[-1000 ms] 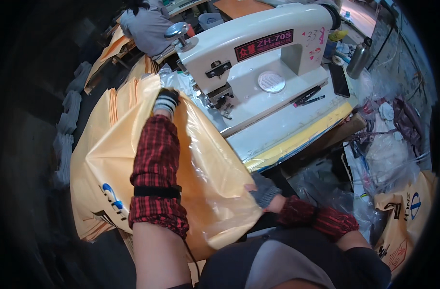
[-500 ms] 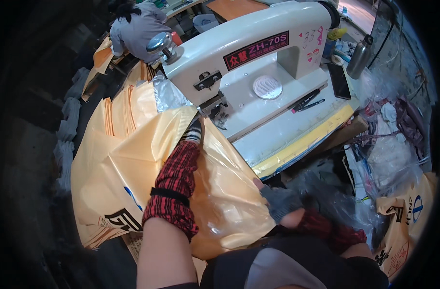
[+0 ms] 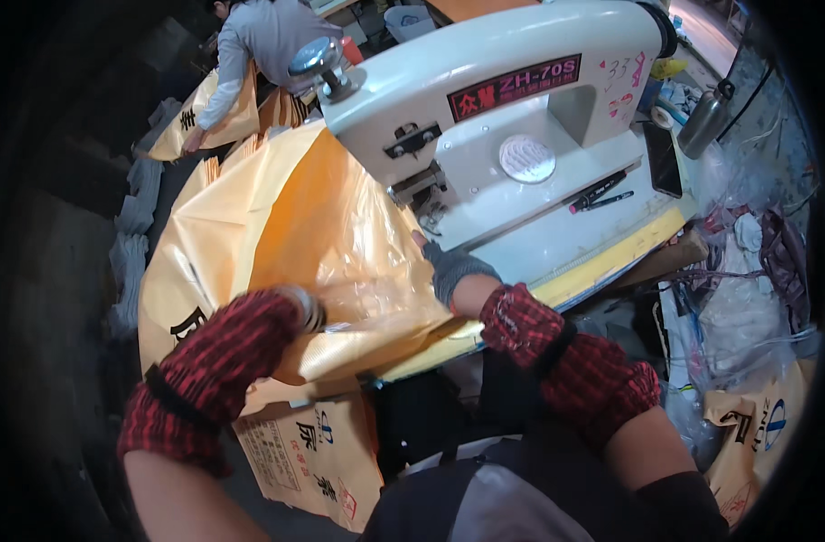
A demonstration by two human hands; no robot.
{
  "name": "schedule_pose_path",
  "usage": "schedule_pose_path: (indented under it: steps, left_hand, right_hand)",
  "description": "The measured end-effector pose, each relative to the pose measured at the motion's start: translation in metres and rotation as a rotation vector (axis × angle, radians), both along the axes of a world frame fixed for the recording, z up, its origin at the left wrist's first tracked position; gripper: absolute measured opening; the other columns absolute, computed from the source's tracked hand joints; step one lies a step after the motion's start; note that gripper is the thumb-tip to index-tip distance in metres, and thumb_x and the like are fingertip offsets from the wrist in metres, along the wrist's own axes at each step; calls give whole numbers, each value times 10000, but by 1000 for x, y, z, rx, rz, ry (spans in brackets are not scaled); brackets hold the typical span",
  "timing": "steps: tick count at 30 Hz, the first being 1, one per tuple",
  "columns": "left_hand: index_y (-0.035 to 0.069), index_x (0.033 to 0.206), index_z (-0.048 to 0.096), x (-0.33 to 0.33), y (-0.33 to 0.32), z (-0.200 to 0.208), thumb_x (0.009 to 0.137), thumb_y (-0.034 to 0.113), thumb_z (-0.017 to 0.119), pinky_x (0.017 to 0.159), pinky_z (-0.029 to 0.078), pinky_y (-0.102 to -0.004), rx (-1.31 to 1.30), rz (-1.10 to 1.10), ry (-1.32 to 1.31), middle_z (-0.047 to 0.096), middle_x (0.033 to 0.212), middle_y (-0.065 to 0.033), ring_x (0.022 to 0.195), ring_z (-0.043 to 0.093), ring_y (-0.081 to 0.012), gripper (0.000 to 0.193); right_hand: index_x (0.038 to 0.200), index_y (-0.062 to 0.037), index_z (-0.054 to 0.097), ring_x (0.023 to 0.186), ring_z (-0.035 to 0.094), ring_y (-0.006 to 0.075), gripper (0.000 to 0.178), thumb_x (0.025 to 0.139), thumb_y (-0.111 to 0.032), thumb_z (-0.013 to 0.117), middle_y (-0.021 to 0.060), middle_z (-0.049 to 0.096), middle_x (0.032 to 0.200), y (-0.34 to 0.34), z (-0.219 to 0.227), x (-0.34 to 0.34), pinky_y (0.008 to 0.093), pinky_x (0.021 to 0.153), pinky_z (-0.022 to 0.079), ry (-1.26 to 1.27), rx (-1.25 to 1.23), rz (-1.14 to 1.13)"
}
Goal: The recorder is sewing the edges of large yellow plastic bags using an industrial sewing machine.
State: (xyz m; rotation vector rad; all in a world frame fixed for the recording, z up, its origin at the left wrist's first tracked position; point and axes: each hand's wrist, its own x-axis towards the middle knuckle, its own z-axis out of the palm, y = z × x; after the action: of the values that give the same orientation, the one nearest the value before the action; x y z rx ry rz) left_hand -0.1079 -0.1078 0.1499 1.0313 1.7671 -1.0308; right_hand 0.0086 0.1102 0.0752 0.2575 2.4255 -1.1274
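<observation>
A shiny tan sack (image 3: 209,237) lies spread on the left of a white industrial sewing machine (image 3: 385,90), its mouth gaping and a clear plastic liner (image 3: 367,303) showing inside. My right hand (image 3: 456,269), in a grey fingerless glove, grips the sack's edge just below the needle area, the thumb on top. Near the front of the sack is my left hand (image 3: 309,309), in a striped glove. Its fingers are hidden by folds of sack and liner, so its grip does not show. Red-and-black knitted sleeves cover both forearms.
A phone (image 3: 663,160), pens (image 3: 598,192) and a metal bottle (image 3: 707,119) stand or lie on the machine's bed and right side. Plastic scraps (image 3: 738,289) heap up at right. A printed sack (image 3: 318,461) lies below. A co-worker (image 3: 268,45) handles sacks at the far left.
My left hand has drawn back from the needle area toward the front left. My right hand has moved up to the sack's edge by the machine. The sack's mouth has opened wide.
</observation>
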Motion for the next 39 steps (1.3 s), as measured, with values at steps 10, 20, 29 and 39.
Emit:
schedule_pose_path:
  steps: [10,20,29,39]
  left_hand:
    - [73,878,668,211,-19,-15,780,244,561,726,502,-388,251,9,-383,651,820,-140,793,632,-323,224]
    - [-9,1052,548,246,19,-67,777,282,696,743,457,-331,1134,577,-231,567,816,-144,798,568,-267,427]
    - [48,945,589,223,10,-57,715,112,607,730,466,-380,1449,524,176,602,886,-132,846,566,-340,239]
    - [98,1090,629,218,-59,-94,798,359,532,850,463,-423,406,73,-148,600,1115,-154,1008,591,-303,403]
  right_hand:
    - [1417,-136,187,1087,521,299,756,795,-204,611,267,502,1186,-1,-41,27,350,916,393,382,-301,43]
    - [1428,-118,126,1182,427,375,839,749,-146,618,228,366,1350,-7,-38,70,363,973,367,323,-260,-8]
    - [1433,-155,111,1112,496,374,780,783,-111,539,251,449,1264,-20,-29,90,388,930,398,143,-302,-179]
    - [1435,-141,50,920,563,423,794,775,-47,482,282,547,1077,-24,-30,96,431,808,446,213,-153,-74]
